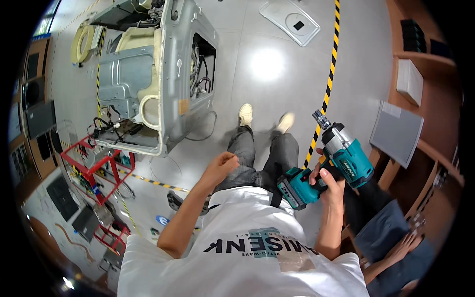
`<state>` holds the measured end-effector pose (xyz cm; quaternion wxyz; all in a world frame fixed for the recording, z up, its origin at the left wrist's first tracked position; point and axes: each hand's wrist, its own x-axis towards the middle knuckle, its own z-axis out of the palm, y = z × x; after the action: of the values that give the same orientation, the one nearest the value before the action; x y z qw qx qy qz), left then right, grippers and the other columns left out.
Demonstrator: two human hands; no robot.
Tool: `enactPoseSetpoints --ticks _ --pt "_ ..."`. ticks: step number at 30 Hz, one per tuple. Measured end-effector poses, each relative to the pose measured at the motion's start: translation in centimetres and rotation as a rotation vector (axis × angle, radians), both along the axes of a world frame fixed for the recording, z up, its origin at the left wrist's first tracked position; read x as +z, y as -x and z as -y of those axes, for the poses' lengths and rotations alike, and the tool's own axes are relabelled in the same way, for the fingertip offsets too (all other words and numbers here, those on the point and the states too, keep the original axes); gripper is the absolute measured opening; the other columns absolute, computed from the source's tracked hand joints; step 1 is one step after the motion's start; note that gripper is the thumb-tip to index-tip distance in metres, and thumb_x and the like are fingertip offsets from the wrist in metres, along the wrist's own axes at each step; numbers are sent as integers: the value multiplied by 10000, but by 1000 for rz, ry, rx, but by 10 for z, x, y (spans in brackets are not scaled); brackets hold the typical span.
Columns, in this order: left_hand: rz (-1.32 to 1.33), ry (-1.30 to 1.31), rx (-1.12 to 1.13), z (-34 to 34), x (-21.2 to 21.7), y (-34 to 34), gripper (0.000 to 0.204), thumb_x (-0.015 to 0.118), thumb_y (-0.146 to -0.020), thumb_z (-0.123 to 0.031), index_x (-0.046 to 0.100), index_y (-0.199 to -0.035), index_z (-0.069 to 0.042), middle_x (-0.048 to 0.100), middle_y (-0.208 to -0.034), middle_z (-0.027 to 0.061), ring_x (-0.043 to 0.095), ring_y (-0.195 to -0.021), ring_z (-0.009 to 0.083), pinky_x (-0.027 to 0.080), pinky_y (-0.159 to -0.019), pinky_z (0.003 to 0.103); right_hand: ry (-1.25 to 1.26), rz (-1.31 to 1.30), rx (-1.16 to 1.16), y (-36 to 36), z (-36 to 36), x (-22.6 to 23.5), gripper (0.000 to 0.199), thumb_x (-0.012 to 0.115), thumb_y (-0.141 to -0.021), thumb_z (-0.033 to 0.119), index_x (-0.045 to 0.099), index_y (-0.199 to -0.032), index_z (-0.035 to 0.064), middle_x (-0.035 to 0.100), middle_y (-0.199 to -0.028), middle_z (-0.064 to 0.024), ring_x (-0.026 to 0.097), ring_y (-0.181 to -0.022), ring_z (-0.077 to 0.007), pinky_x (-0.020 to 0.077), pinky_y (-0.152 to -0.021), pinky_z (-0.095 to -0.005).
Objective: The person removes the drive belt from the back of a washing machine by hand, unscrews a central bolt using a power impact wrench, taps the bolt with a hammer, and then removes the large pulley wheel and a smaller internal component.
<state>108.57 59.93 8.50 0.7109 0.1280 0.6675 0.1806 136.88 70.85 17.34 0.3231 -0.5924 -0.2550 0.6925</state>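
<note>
My right hand (326, 180) is wrapped round the grip of a cordless impact wrench (346, 158). The tool has a teal and black body, a battery pack (298, 188) at its base and a metal socket (321, 120) at its nose, which points up and away to the left. It hangs in front of my right side, apart from other things. My left hand (222, 166) is raised before my waist with its fingers curled in, and nothing shows in it. Beyond that hand stands a large grey metal housing (175, 114).
Wires and cream parts show inside the housing. A red metal frame (91, 171) stands left. Black-yellow tape (329, 84) crosses the floor right, beyond which are wooden shelves (430, 64). A pale panel (291, 22) lies ahead. Another person's hands (403, 247) are at lower right.
</note>
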Motion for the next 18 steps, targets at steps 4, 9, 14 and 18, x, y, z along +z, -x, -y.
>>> enactPoseSetpoints --ticks 4,9,14,18 --pt "-67 79 222 -40 -38 -39 287 549 -943 -259 591 -1055 2 643 -937 72 584 -884 134 447 -813 264 38 27 125 -26 -81 -46 665 711 -747 215 421 -1249 -110 533 -699 -88 541 -549 -190 447 -543 -294" --pt "-162 92 554 -76 -116 -117 234 551 -946 -211 587 -1049 -5 646 -930 79 603 -928 145 456 -819 275 45 95 516 -70 -189 -139 593 708 -797 184 444 -1251 -92 543 -724 -64 537 -595 -158 435 -597 -271" --pt "-205 68 788 -114 -198 -183 190 554 -940 -171 586 -1040 -13 632 -973 48 597 -915 135 458 -807 264 -49 369 974 -96 -264 -208 292 684 -833 196 572 -1038 21 566 -739 -23 549 -671 -123 464 -681 -270" --pt "-200 102 764 -137 -248 -204 209 559 -939 -179 579 -1047 -1 632 -960 55 589 -881 129 456 -788 260 -223 425 1098 -85 -297 -260 170 659 -824 207 590 -846 54 566 -751 -22 557 -694 -140 476 -673 -302"
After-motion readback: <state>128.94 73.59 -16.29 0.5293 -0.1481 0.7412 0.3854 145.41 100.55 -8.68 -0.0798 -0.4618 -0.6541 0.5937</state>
